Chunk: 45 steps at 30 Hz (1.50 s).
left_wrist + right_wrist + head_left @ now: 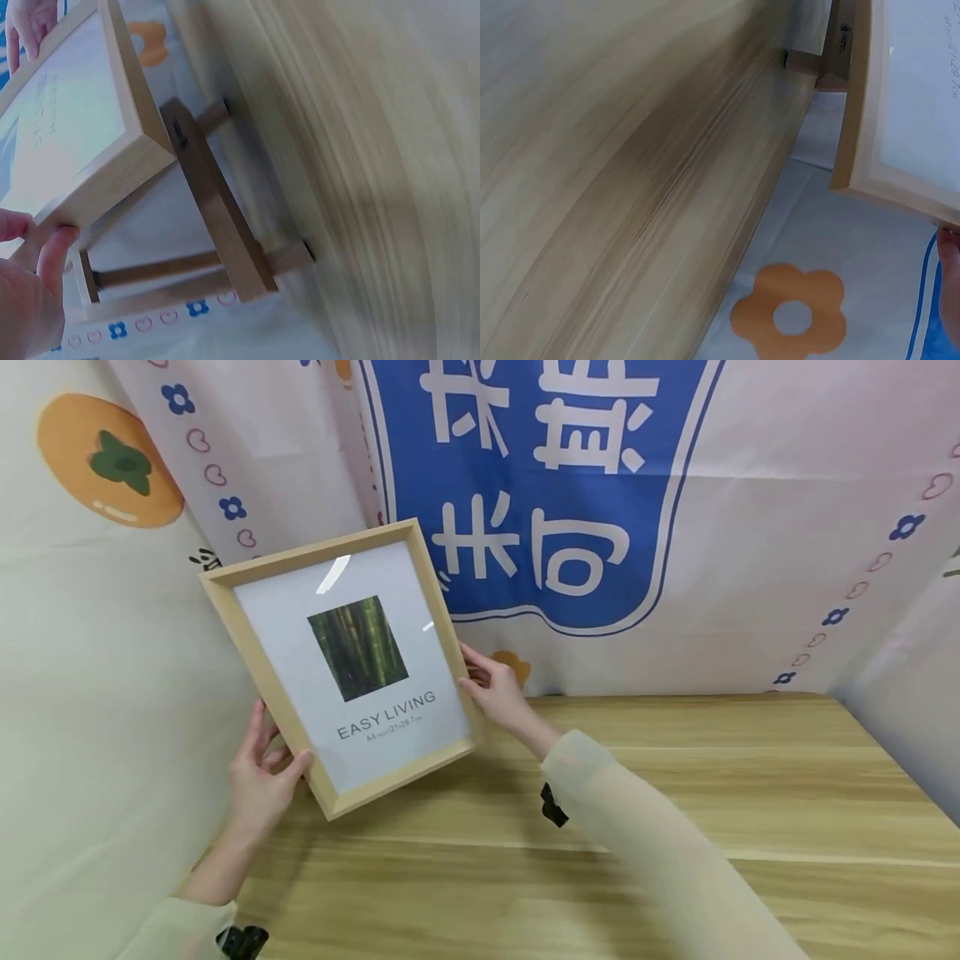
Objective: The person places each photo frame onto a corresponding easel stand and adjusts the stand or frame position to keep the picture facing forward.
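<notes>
Left grip (262, 777): narrow, holding the lower left side of the frame (258, 660), thumb at the front edge, the other fingers at the outer side. Right grip (495, 689): likewise narrow, holding the right side below mid-height. The frame, of pale wood, is raised above the tabletop (750, 777) and tilted, its top leaning to the person's left, its glazed face turned toward the person. Behind the glass lies a white insert (423, 652) with a photo (358, 647) of green bamboo stems. Lettering beneath the photo reads "EASY LIVING"; a smaller line below begins "A4" and includes "21x29.7", the rest too fine for me to read. Behind the frame is a brown wooden stand (217, 202), its feet on the tabletop; whether frame and stand touch, I cannot tell. The stand bears a small dark mark (180, 135), illegible. Pale sleeves (660, 827) cover the forearms, with a black device (553, 806) at each wrist. Beyond the tabletop hangs a white cloth (787, 427) printed with blue flowers, hearts and a blue panel (525, 485) of large white Chinese characters, the lower right one legible as "可". A printed persimmon (71, 460) appears at far left.
</notes>
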Each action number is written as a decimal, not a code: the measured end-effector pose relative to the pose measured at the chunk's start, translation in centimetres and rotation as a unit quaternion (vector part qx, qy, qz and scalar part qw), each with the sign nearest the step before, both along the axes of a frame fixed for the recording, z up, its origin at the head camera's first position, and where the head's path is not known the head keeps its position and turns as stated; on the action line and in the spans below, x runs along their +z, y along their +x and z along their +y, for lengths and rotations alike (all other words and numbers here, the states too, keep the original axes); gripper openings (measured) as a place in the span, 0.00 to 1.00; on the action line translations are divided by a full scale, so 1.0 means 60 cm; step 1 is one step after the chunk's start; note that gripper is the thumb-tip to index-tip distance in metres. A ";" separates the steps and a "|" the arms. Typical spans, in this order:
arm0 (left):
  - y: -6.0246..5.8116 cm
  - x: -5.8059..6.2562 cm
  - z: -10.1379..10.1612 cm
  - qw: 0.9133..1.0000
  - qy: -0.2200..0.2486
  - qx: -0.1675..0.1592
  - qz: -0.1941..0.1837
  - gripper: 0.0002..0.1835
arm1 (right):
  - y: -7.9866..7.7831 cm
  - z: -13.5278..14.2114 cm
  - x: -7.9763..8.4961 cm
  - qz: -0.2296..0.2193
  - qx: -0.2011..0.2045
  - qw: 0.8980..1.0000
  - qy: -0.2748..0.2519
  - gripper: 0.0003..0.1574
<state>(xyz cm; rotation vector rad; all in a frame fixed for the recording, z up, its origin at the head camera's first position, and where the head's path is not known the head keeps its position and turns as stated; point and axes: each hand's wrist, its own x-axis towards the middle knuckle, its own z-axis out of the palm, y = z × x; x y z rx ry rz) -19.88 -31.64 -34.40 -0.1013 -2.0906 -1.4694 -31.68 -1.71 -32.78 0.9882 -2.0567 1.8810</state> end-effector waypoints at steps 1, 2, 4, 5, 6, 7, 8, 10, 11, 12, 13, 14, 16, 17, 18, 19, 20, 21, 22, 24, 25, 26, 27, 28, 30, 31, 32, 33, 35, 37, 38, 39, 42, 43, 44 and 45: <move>-0.003 0.002 -0.005 1.000 0.007 0.006 0.008 0.51 | -0.006 -0.007 -0.002 0.005 -0.002 1.000 0.001 0.33; -0.005 0.003 -0.009 1.000 0.017 0.012 0.013 0.51 | -0.012 -0.015 -0.005 0.010 -0.004 1.000 0.005 0.33; -0.009 0.006 -0.018 0.999 0.037 0.022 0.020 0.50 | -0.024 -0.029 -0.010 0.025 -0.012 0.999 0.020 0.34; -0.009 0.009 -0.022 0.999 0.041 0.030 0.016 0.50 | -0.030 -0.035 -0.013 0.030 -0.018 0.999 0.030 0.34; -0.009 0.011 -0.025 0.998 0.038 0.037 0.012 0.50 | -0.035 -0.041 -0.016 0.034 -0.022 0.998 0.042 0.35; -0.010 0.014 -0.028 0.999 0.030 0.045 0.006 0.50 | -0.040 -0.046 -0.019 0.036 -0.029 0.997 0.054 0.37; -0.010 0.017 -0.031 0.999 0.023 0.049 0.001 0.50 | -0.042 -0.050 -0.020 0.038 -0.034 0.997 0.066 0.38; -0.011 0.022 -0.035 0.998 0.009 0.055 -0.008 0.50 | -0.047 -0.057 -0.019 0.040 -0.043 0.994 0.087 0.41; -0.012 0.024 -0.036 0.998 0.001 0.062 -0.013 0.50 | -0.048 -0.060 -0.018 0.040 -0.045 0.993 0.100 0.42; -0.014 0.027 -0.039 0.998 0.005 0.059 -0.011 0.50 | -0.050 -0.064 -0.017 0.043 -0.045 0.992 0.110 0.44; -0.014 0.028 -0.042 0.998 0.014 0.053 -0.011 0.49 | -0.052 -0.067 -0.016 0.048 -0.044 0.991 0.120 0.45; -0.016 0.029 -0.045 0.998 0.024 0.049 -0.009 0.49 | -0.053 -0.071 -0.015 0.053 -0.041 0.989 0.128 0.45; -0.019 0.029 -0.052 0.998 0.033 0.048 -0.007 0.50 | -0.055 -0.078 -0.012 0.058 -0.039 0.988 0.140 0.46; -0.020 0.030 -0.055 0.998 0.038 0.046 -0.007 0.50 | -0.056 -0.082 -0.011 0.058 -0.038 0.987 0.142 0.46; -0.022 0.031 -0.058 0.998 0.033 0.047 -0.009 0.49 | -0.058 -0.085 -0.012 0.060 -0.039 0.988 0.140 0.47; -0.024 0.031 -0.061 0.998 0.027 0.049 -0.012 0.49 | -0.059 -0.088 -0.012 0.059 -0.042 0.988 0.139 0.47; -0.027 0.032 -0.064 0.998 0.018 0.054 -0.015 0.49 | -0.060 -0.091 -0.012 0.056 -0.046 0.988 0.137 0.47; -0.030 0.033 -0.067 0.998 0.009 0.057 -0.017 0.49 | -0.061 -0.093 -0.013 0.053 -0.051 0.988 0.136 0.47; -0.032 0.034 -0.069 0.998 0.002 0.059 -0.018 0.49 | -0.062 -0.096 -0.014 0.051 -0.053 0.988 0.133 0.47; -0.034 0.034 -0.074 0.998 0.016 0.052 -0.019 0.49 | -0.065 -0.102 -0.017 0.051 -0.057 0.988 0.132 0.47; -0.035 0.034 -0.077 0.998 0.028 0.049 -0.018 0.49 | -0.065 -0.105 -0.018 0.049 -0.056 0.988 0.133 0.48; -0.034 0.033 -0.080 0.998 0.039 0.045 -0.017 0.49 | -0.065 -0.108 -0.020 0.048 -0.055 0.988 0.136 0.48; -0.034 0.032 -0.082 0.998 0.048 0.044 -0.016 0.49 | -0.065 -0.111 -0.022 0.045 -0.053 0.988 0.140 0.48; -0.033 0.030 -0.086 0.997 0.061 0.041 -0.014 0.50 | -0.065 -0.113 -0.025 0.043 -0.052 0.987 0.144 0.48; -0.033 0.027 -0.091 0.996 0.077 0.038 -0.010 0.50 | -0.064 -0.118 -0.030 0.039 -0.050 0.986 0.152 0.47; -0.033 0.025 -0.094 0.996 0.073 0.040 -0.011 0.50 | -0.063 -0.120 -0.033 0.037 -0.051 0.986 0.154 0.47; -0.033 0.024 -0.097 0.996 0.079 0.040 -0.011 0.50 | -0.063 -0.123 -0.036 0.034 -0.053 0.986 0.157 0.47; -0.034 0.022 -0.100 0.996 0.071 0.044 -0.013 0.50 | -0.063 -0.125 -0.038 0.033 -0.055 0.986 0.157 0.46; -0.036 0.022 -0.105 0.997 0.061 0.050 -0.018 0.50 | -0.063 -0.130 -0.042 0.032 -0.057 0.986 0.152 0.46; -0.039 0.023 -0.110 0.997 0.051 0.053 -0.024 0.50 | -0.064 -0.136 -0.044 0.033 -0.057 0.988 0.142 0.46; -0.040 0.024 -0.112 0.997 0.052 0.050 -0.026 0.49 | -0.065 -0.140 -0.046 0.033 -0.058 0.988 0.139 0.46; -0.041 0.024 -0.115 0.997 0.043 0.051 -0.030 0.49 | -0.065 -0.143 -0.047 0.033 -0.057 0.989 0.134 0.46; -0.045 0.025 -0.123 0.997 0.049 0.049 -0.036 0.49 | -0.067 -0.155 -0.053 0.031 -0.056 0.991 0.121 0.47; -0.047 0.025 -0.126 0.997 0.048 0.053 -0.039 0.49 | -0.067 -0.159 -0.056 0.030 -0.059 0.990 0.122 0.48; -0.049 0.024 -0.130 0.996 0.047 0.057 -0.040 0.50 | -0.067 -0.163 -0.058 0.032 -0.061 0.990 0.122 0.48; -0.051 0.023 -0.133 0.996 0.043 0.065 -0.042 0.50 | -0.067 -0.167 -0.060 0.033 -0.063 0.990 0.121 0.48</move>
